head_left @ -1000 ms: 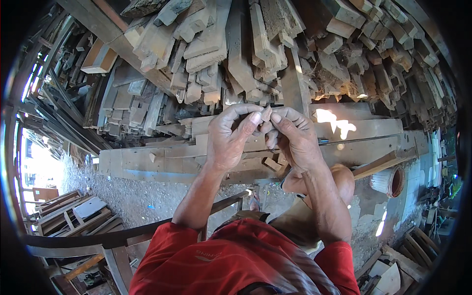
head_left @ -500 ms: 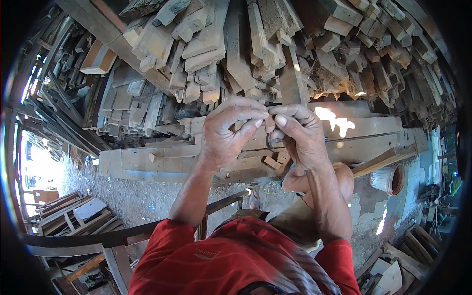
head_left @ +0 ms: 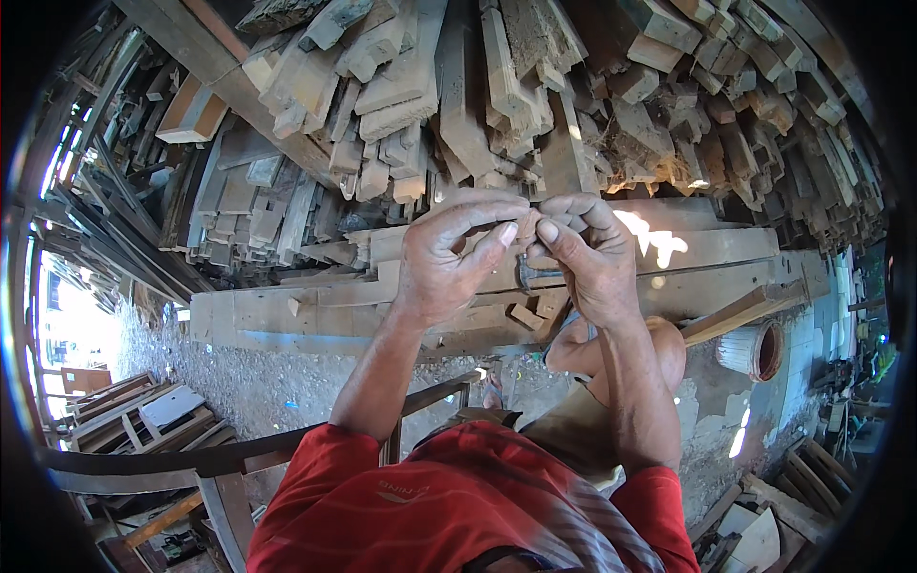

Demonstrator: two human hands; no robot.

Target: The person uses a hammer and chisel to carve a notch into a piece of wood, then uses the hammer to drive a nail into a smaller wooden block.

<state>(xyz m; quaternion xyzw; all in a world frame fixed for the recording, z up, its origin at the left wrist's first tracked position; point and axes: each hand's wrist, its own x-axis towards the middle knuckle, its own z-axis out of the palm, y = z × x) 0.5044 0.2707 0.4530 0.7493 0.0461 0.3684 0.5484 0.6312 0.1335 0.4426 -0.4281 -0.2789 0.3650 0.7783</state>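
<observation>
My left hand (head_left: 441,263) and my right hand (head_left: 600,269) are raised in front of me, their fingertips close together. Between them they pinch a small reddish-brown piece (head_left: 526,227), which looks like a chip of wood; the fingers cover much of it. Thumb and forefinger do the gripping on the left side, while the right fingers curl in around the other end. Below the hands, a hammer (head_left: 527,275) with a dark head lies on the wooden bench (head_left: 334,295), partly hidden by my right hand. Small wooden blocks (head_left: 525,316) lie nearer to me on the bench.
Stacked timber (head_left: 401,95) crowds the far side beyond the bench. A dark curved wooden rail (head_left: 277,447) stands at my lower left. On the right are a slanting board (head_left: 745,313) and a whitish bucket (head_left: 750,350). More wood scraps (head_left: 764,520) lie at lower right.
The hands have spread slightly apart, and more of the small piece shows between the fingertips. My right hand has shifted a little, uncovering more of the hammer.
</observation>
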